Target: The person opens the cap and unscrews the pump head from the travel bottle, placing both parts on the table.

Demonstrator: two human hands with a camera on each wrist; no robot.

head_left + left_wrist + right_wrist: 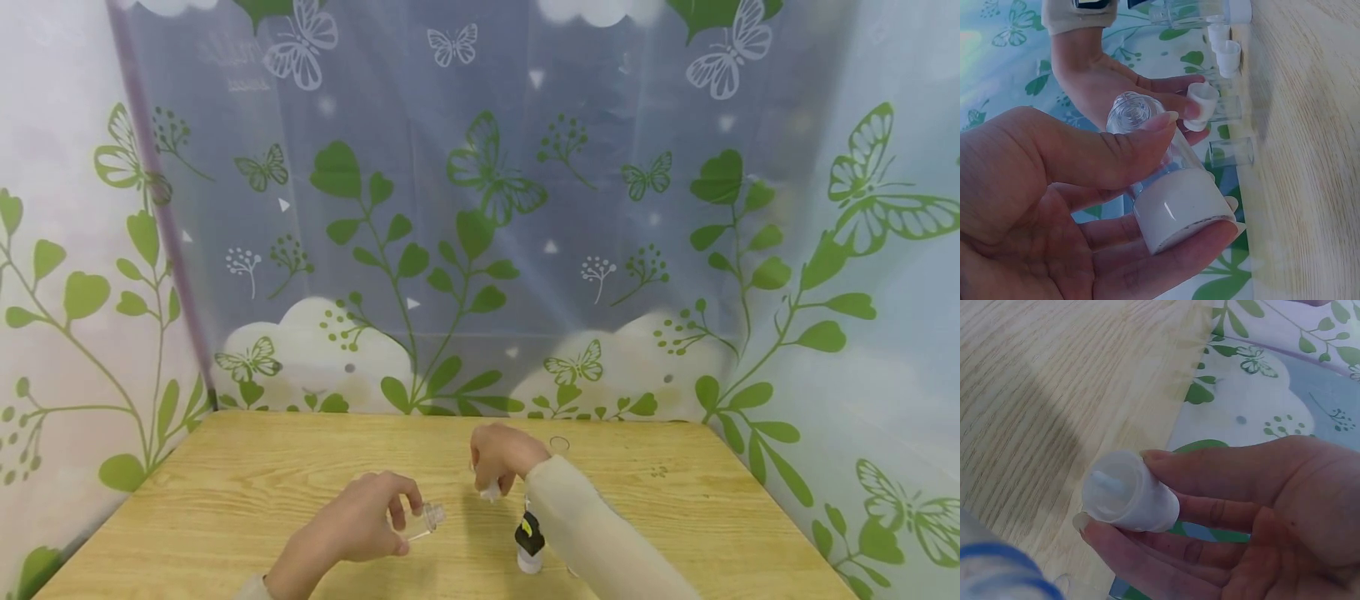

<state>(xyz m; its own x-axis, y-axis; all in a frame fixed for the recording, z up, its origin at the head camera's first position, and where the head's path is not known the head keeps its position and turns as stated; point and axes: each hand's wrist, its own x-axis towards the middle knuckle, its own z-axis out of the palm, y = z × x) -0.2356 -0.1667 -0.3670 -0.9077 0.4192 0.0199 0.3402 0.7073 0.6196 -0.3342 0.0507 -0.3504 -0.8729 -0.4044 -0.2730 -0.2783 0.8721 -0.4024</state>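
My left hand (367,517) holds a clear bottle (418,523) tilted, its open threaded neck towards the right. In the left wrist view the thumb presses the bottle's side and the fingers support its white base (1179,209). Further off, my right hand (501,457) pinches a small white cap (1129,490) between thumb and fingers. The cap's hollow end faces the right wrist camera and a thin white stem shows inside. Bottle and cap are apart, both held above the table.
On the wooden table (262,467) stand two white caps (1229,59), clear cylinders (1232,152) and another clear bottle with a white base (1240,10). A black item with a yellow mark (529,533) shows beside the right sleeve. Printed curtains (465,250) surround the table.
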